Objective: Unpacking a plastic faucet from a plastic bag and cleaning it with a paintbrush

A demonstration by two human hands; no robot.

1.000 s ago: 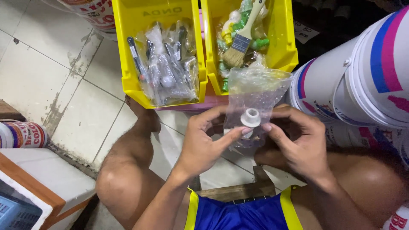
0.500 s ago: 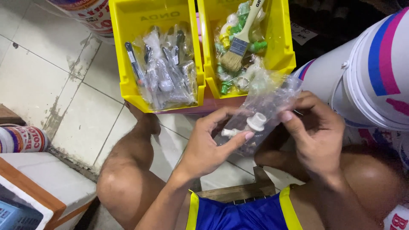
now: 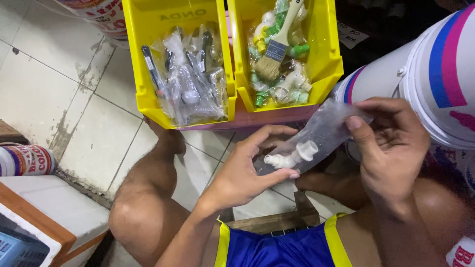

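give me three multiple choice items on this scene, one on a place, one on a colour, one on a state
1. Where does the wooden-handled paintbrush lie?
A. right yellow plastic bin
B. tiled floor
C. white bucket

2. What colour is the small plastic pipe fitting?
A. green
B. white
C. black

3. How is the fitting held?
A. bare in one palm
B. loose on the floor
C. inside a clear plastic bag held by the left hand and right hand

Answers: 1 A, its bristles rest among that bin's parts; 2 B, it shows white through the film; 3 C, both hands grip the bag.

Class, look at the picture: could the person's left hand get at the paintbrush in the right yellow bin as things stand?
Probably yes, once freed. The paintbrush lies uncovered on top in the open bin, but the left hand is busy holding the plastic bag.
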